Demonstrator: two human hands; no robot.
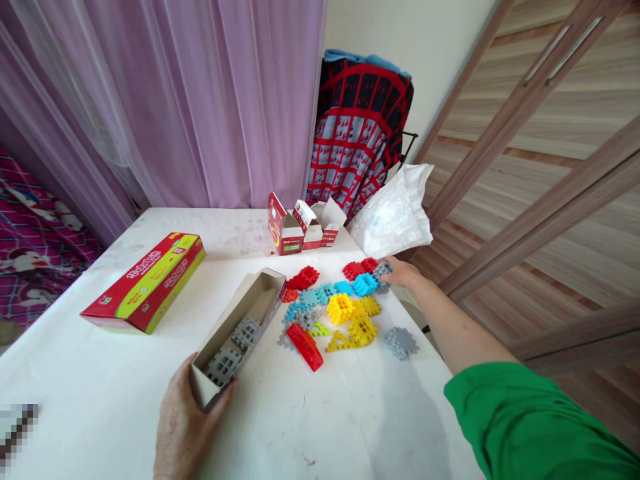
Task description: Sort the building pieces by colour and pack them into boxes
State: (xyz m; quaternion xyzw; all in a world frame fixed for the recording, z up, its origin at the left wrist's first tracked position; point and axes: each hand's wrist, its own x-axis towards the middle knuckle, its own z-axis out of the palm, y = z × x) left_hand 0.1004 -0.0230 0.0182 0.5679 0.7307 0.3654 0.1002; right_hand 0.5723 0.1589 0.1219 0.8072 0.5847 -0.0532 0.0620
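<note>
My left hand (187,417) grips the near end of a long, narrow open cardboard box (235,313), thumb on one side and fingers on the other. Inside the box lie grey window-shaped building pieces (225,365). On the right, my right hand (400,275) reaches to the far edge of the pile, its fingers closed against grey interlocking pieces (384,272); the fingertips are partly hidden. Close by are blue pieces (365,285), red pieces (353,270) and yellow pieces (341,309). A curved red piece (305,347) lies nearer the box, and a grey stack (401,343) sits apart.
A closed red and yellow-green box (145,280) lies on the left of the white table (310,427). Small opened red and white cartons (287,230) stand at the back. Behind my right hand is a white plastic bag (393,217). A wooden wardrobe (530,180) borders the right side.
</note>
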